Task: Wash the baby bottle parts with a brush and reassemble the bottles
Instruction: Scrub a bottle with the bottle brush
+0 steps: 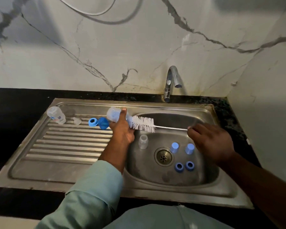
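My left hand (122, 128) grips a clear baby bottle (113, 115) lying sideways over the sink's left rim, its mouth pointing right. My right hand (210, 139) pinches the thin wire handle of a white bottle brush (144, 123), whose bristles sit just outside the bottle's mouth. In the basin stand another clear bottle (143, 141), two pale blue caps (174, 147) (189, 148) and two blue collar rings (179, 166) (189, 165). On the drainboard lie a third clear bottle (56, 115), a clear teat (77, 120), a blue ring (93, 121) and a blue cap (103, 123).
The steel sink (172, 180) has a drain (163, 157) in the middle and a ribbed drainboard (64, 146) to its left. A chrome tap (171, 81) stands behind the basin, no water running. Black counter surrounds the sink; a marble wall rises behind.
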`<state>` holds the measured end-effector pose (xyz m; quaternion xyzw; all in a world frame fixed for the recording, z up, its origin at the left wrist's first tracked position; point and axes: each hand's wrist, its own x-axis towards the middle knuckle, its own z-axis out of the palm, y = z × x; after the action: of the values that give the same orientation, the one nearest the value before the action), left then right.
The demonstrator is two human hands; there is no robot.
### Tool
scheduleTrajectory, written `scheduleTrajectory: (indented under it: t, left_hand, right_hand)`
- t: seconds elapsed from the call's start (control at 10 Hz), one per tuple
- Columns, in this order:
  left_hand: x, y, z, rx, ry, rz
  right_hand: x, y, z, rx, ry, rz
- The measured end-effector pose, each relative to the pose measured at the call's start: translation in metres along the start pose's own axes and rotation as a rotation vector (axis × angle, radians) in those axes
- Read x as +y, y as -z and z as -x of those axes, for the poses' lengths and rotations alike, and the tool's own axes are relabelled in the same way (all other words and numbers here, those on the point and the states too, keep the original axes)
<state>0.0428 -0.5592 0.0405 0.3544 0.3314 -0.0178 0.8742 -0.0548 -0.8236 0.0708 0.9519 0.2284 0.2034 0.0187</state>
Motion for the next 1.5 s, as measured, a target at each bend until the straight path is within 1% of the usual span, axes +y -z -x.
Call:
scheduleTrajectory:
  t: [0.1,0.2,0.3,0.4,0.5,0.6,0.7,0.8,0.9,1.0,1.1,1.2,1.3,1.4,1.5]
  left_hand:
    - [0.006,0.008,0.006,-0.262,0.147,0.084]
    - [0.014,0.018,0.005,-0.458,0.175,0.151]
    - [0.012,0.014,0.005,-0.379,0.132,0.203]
    - [0.007,0.005,0.004,-0.219,0.023,0.259]
    - [0.003,0.005,0.002,-0.172,-0.049,0.196]
    - [0.002,0.010,-0.001,-0.176,-0.083,0.130]
    - [0.002,0.015,-0.004,-0.140,-0.112,0.129]
    - [0.002,0.014,-0.001,-0.154,-0.095,-0.001]
    - [0.006,0.011,0.001,-0.250,0.026,0.116]
    - [0.013,0.017,-0.001,-0.311,0.071,0.191]
    - [0.011,0.022,-0.001,-0.304,0.083,0.164]
    - [0.003,0.019,0.005,-0.271,0.078,0.121]
    - [0.001,0.011,0.003,-0.259,0.070,0.171]
    - [0.001,0.013,0.000,-0.258,0.041,0.170]
    - [-0.007,0.019,-0.001,-0.217,0.061,0.094]
  right_hand:
    - [-0.013,0.014,-0.014,-0.506,-0.703,-1.001]
    - [-0.017,0.015,-0.015,-0.810,-0.835,-1.413]
    - [-0.024,0.012,-0.012,-0.555,-0.471,-0.462]
    - [-0.020,0.001,-0.013,-0.286,-0.328,0.027]
    - [-0.026,-0.005,-0.006,-0.514,-0.227,-0.475]
    - [-0.042,0.016,-0.004,-0.511,-0.234,-1.032]
    - [-0.017,0.030,-0.019,-0.522,-0.371,-1.269]
    - [0.012,0.007,-0.034,-0.549,-0.400,-0.528]
    - [-0.003,-0.006,-0.024,-0.682,-0.342,-0.234]
    - [-0.028,0.020,-0.011,-0.644,-0.082,-0.645]
    - [-0.023,0.019,-0.022,-0.252,-0.250,-0.918]
    - [-0.002,-0.010,-0.040,-0.351,-0.575,-0.654]
    - [-0.004,-0.020,-0.026,-0.690,-0.324,-0.487]
    - [-0.019,0.006,-0.017,-0.569,-0.068,-0.715]
    - [-0.005,0.001,-0.035,-0.255,-0.213,-0.756]
